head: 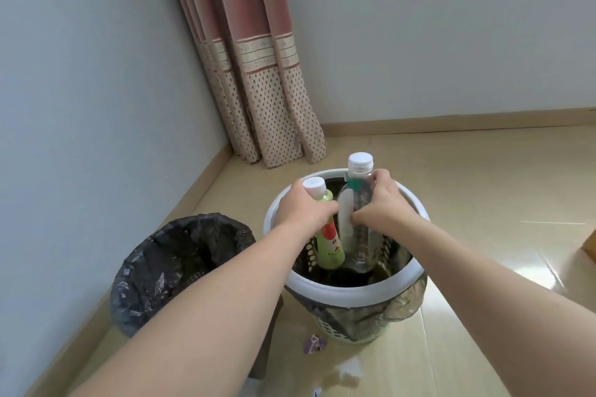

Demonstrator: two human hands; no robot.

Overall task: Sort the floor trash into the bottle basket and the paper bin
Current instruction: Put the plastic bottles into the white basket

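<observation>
Green bottle (328, 240) gripped by left hand (303, 206), clear bottle (361, 219) by right hand (380, 200).

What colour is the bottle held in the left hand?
Light green bottle with a white cap and a red picture on its label; head view, the only one.

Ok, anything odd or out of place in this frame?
Mostly orderly. A dark liner hangs bunched outside the white basket, and a purple scrap and white paper lie loose on the floor.
</observation>
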